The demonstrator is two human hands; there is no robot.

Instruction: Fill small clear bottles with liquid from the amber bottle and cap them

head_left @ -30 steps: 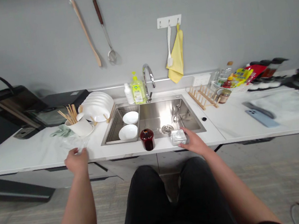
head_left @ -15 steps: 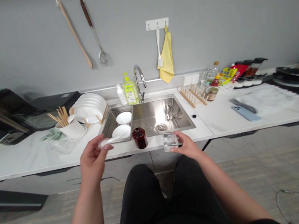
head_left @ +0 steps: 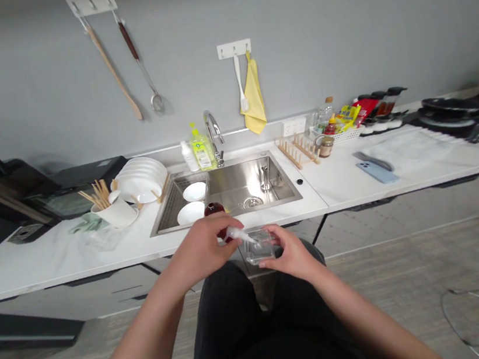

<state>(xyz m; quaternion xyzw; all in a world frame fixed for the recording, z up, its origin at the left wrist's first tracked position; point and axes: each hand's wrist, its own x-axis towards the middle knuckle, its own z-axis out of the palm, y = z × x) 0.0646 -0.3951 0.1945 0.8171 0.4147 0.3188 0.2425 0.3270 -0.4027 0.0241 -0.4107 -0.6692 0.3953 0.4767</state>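
Observation:
My right hand holds a small clear plastic box off the counter, in front of my lap. My left hand is closed in a pinch on a thin clear plastic piece whose tip reaches over the box. Both hands meet just below the front edge of the white counter. A dark red jar stands on the counter edge behind my left hand and is partly hidden by it.
The steel sink holds two white bowls in a rack. Stacked white plates and a cup of chopsticks stand at left. A wooden plate rack, a phone and bottles lie at right.
My left hand came from the counter at left with the clear piece and moved right to the box. My right hand lifted the box off the counter toward me.

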